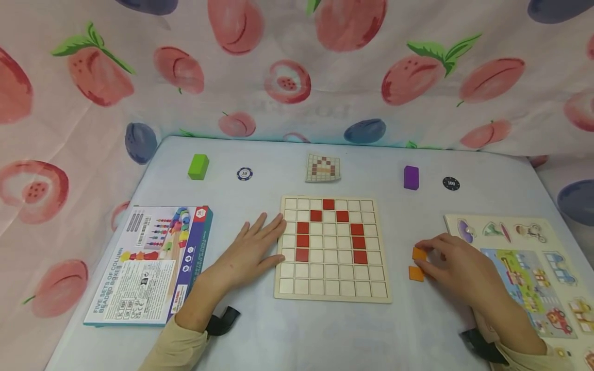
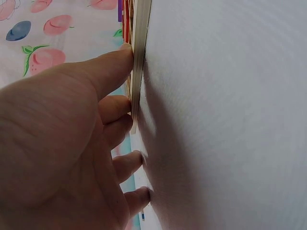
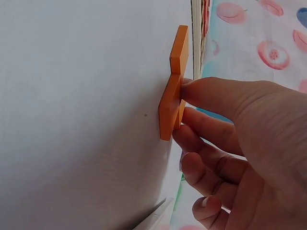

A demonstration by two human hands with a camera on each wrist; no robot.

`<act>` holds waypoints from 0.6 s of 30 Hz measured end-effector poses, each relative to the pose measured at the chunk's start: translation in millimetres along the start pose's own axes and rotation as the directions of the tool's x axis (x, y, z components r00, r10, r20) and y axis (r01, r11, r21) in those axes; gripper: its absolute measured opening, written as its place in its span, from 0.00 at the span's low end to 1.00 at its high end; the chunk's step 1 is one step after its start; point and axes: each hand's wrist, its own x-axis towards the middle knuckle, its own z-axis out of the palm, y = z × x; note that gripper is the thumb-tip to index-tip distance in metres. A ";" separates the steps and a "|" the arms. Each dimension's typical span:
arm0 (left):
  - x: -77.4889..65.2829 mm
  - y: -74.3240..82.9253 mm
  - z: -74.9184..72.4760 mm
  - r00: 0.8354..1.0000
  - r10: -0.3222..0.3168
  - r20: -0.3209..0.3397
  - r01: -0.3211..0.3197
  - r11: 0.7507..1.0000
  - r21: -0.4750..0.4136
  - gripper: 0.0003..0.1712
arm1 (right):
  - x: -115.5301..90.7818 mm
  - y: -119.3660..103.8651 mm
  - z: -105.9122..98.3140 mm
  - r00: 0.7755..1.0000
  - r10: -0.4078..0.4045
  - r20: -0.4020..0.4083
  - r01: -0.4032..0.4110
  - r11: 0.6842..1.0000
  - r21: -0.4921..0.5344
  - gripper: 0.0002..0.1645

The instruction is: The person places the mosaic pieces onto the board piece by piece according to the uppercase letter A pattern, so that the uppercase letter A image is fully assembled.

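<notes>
A wooden grid board point(image 1: 330, 281) lies in the middle of the table, with several red square tiles point(image 1: 302, 240) set in an arch shape. My left hand point(image 1: 252, 252) rests at its left side, fingers spread and fairly straight. In the left wrist view the thumb and some fingertips touch the board's edge point(image 2: 139, 62). To the right of the board, my right hand point(image 1: 464, 265) pinches an orange square tile point(image 1: 419, 253) between thumb and forefinger, low over the table. Another orange tile point(image 1: 415, 274) lies just nearer, by the thumb. The right wrist view shows the orange tiles point(image 3: 169, 108) overlapping at the fingertips.
Behind the board stands a small pattern card point(image 1: 323, 168). A green block point(image 1: 198, 167), a purple block point(image 1: 411, 178) and two chips point(image 1: 244, 173) sit along the back. A boxed set point(image 1: 139, 268) lies left; a picture puzzle board point(image 1: 529, 273) lies right, under the right forearm.
</notes>
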 end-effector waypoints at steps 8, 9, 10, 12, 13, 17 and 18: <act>-0.6 0.3 -0.3 1.000 0.005 -0.011 -0.005 1.000 0.003 0.46 | 1.5 -0.5 -0.5 1.000 0.005 -0.004 -0.005 1.000 0.003 0.19; -0.5 0.3 -0.4 1.000 0.004 -0.010 -0.004 1.000 0.003 0.46 | 2.0 -1.2 -1.0 1.000 0.011 -0.001 -0.011 1.000 0.008 0.20; -0.5 0.1 -0.3 1.000 0.004 -0.010 -0.004 1.000 0.004 0.46 | 2.7 -2.0 -1.6 1.000 0.012 -0.004 -0.012 1.000 0.009 0.20; -0.5 -0.1 -0.2 1.000 0.003 -0.007 -0.003 1.000 0.005 0.45 | 4.6 -4.6 -2.7 1.000 0.018 -0.010 -0.018 1.000 0.014 0.20; -0.4 -0.2 -0.1 1.000 0.001 -0.005 -0.001 1.000 0.004 0.45 | 5.9 -6.3 -3.1 1.000 0.015 -0.015 -0.014 1.000 0.019 0.19; -0.4 0.3 -0.6 1.000 -0.005 0.004 0.005 1.000 0.004 0.45 | 14.4 -17.4 -4.9 0.999 -0.024 -0.028 0.025 0.999 0.047 0.18; -0.4 0.3 -0.5 1.000 -0.003 0.002 0.003 1.000 0.004 0.45 | 17.1 -21.1 -5.3 0.998 -0.041 -0.036 0.043 0.998 0.050 0.18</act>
